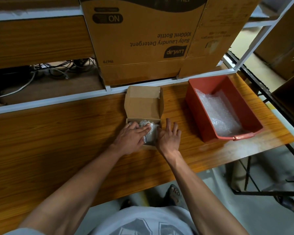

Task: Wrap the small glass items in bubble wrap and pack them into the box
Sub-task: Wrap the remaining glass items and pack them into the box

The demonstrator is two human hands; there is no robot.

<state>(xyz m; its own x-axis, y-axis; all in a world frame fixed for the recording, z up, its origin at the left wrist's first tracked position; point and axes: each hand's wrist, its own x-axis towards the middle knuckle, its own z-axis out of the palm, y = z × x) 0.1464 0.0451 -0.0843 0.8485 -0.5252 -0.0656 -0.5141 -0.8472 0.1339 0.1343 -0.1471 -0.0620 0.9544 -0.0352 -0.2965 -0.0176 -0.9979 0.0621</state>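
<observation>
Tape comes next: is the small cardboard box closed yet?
Open. The box lid stands up at the back, and the left hand presses bubble-wrapped bundles inside.

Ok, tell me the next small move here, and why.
Probably lift both hands clear and fold the lid down. The left hand presses flat on the bubble-wrapped bundle already sitting inside the small box, the right hand rests open at the box's right edge, and the lid stands open behind.

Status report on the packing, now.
Left hand flat, pressing wrapped bundles into small box. Right hand open beside the box. Lid up. Nothing in the way.
</observation>
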